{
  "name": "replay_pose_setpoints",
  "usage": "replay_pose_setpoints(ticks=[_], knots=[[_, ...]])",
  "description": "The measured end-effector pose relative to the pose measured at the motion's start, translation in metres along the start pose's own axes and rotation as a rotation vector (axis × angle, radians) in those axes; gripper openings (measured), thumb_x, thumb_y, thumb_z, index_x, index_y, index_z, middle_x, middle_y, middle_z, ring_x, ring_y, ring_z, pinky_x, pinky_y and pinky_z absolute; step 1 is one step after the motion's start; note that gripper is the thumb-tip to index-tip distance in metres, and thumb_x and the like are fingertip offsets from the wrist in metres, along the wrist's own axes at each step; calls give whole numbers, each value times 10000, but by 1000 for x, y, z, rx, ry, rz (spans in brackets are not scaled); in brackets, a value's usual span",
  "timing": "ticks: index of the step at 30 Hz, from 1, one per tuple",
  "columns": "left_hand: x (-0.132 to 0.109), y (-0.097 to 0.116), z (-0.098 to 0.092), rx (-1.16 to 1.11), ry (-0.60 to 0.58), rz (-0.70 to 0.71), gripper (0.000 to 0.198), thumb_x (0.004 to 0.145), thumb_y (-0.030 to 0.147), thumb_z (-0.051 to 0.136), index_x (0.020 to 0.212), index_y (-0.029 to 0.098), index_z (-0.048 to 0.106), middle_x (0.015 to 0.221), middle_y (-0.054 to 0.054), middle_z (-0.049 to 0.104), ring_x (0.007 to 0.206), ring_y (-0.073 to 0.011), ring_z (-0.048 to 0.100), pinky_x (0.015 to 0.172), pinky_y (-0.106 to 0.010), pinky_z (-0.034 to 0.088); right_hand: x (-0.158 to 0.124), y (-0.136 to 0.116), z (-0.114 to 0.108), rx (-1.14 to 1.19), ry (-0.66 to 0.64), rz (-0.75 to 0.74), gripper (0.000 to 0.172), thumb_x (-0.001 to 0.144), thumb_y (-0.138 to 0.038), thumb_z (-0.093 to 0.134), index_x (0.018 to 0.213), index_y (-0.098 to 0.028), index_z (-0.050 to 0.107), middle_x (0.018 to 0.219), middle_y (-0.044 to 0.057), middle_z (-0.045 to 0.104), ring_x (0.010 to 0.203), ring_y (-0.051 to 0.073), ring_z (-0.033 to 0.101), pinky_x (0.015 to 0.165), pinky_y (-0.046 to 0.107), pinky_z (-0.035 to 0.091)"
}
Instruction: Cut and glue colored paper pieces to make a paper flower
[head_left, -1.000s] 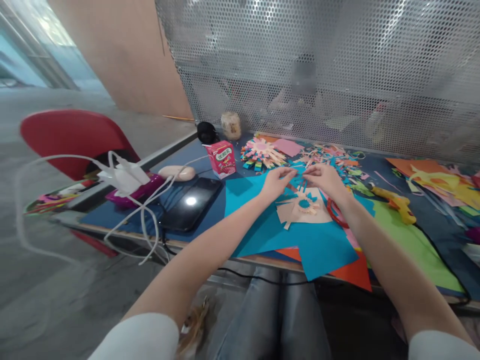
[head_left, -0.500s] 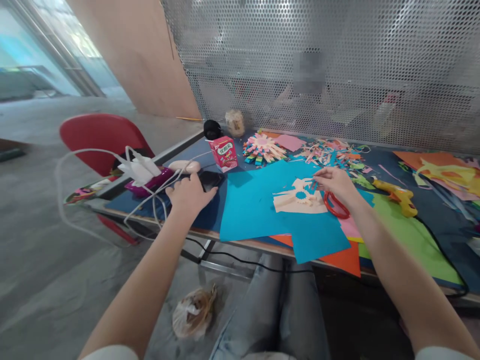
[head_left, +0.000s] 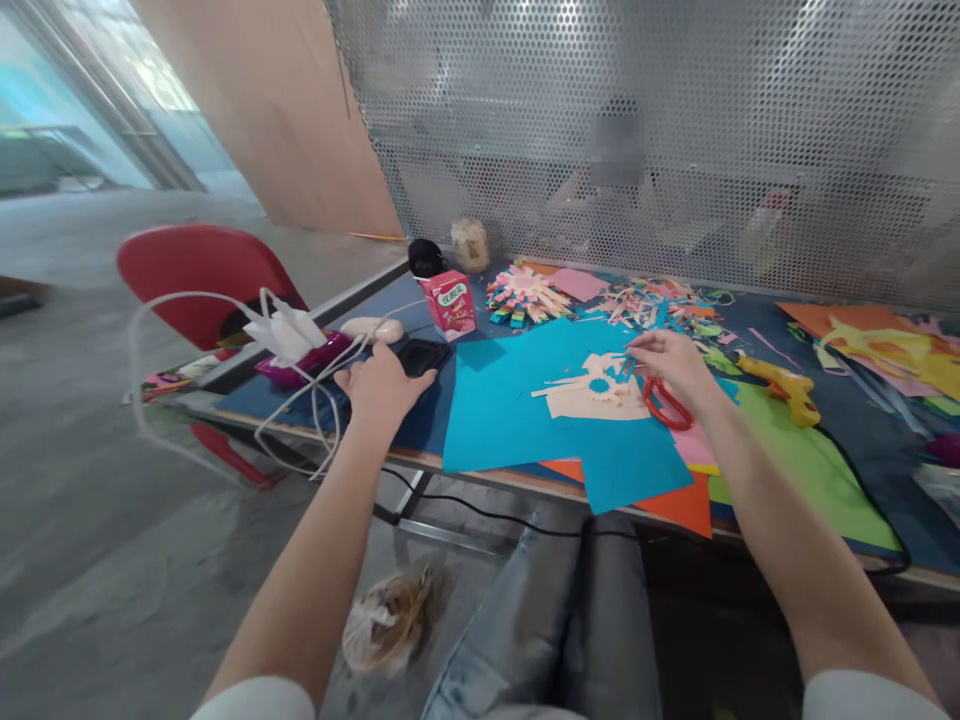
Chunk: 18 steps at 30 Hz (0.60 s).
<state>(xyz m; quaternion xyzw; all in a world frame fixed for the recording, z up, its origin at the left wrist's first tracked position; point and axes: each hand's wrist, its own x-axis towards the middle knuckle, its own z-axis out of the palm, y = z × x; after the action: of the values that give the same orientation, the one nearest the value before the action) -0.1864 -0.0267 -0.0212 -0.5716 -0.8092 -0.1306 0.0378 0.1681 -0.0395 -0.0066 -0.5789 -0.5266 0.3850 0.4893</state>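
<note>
My left hand (head_left: 381,384) rests on a black phone (head_left: 421,355) at the left of the table, fingers curled over it. My right hand (head_left: 667,362) pinches a small blue paper strip at the edge of a cream paper cutout (head_left: 596,394) with a blue centre. That cutout lies on a blue paper sheet (head_left: 517,400). Red scissors (head_left: 664,405) lie just under my right wrist.
A pink drink carton (head_left: 448,304), a fringed paper flower (head_left: 523,294), paper scraps (head_left: 660,300) and a yellow glue gun (head_left: 780,381) lie on the table. White cables and a charger (head_left: 289,333) hang at the left edge. A red chair (head_left: 196,270) stands left; a bag (head_left: 386,620) lies on the floor.
My left hand left the paper cutout and moved left onto the phone. My right hand stayed at the cutout. The camera turned slightly left.
</note>
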Motion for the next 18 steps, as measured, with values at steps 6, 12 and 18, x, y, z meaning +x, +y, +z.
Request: replay_pose_setpoints(ticks=[6,12,18], knots=[[3,-1,3,-30,20,-44,796,687,515,631,1270,31,388,1119,-260,621,1062,-412,580,910,-475,402,3,5,0,2,1,11,119,680,-144,711,723,-166,602,672,10,666,590,116,653,574,223,562],[6,-1,3,-33,-11,-54,808,658,508,650,1256,29,395,1137,-271,611,1087,-422,570,868,-448,421,1,3,1,-4,-13,11,125,672,-156,732,731,-166,622,679,12,675,597,116,656,565,210,553],[5,5,-6,-35,-82,-41,801,709,470,617,1289,-13,349,1140,-300,602,1105,-425,565,908,-452,397,0,0,5,25,-73,6,144,664,-173,747,713,-175,612,638,11,674,586,132,661,579,244,567]])
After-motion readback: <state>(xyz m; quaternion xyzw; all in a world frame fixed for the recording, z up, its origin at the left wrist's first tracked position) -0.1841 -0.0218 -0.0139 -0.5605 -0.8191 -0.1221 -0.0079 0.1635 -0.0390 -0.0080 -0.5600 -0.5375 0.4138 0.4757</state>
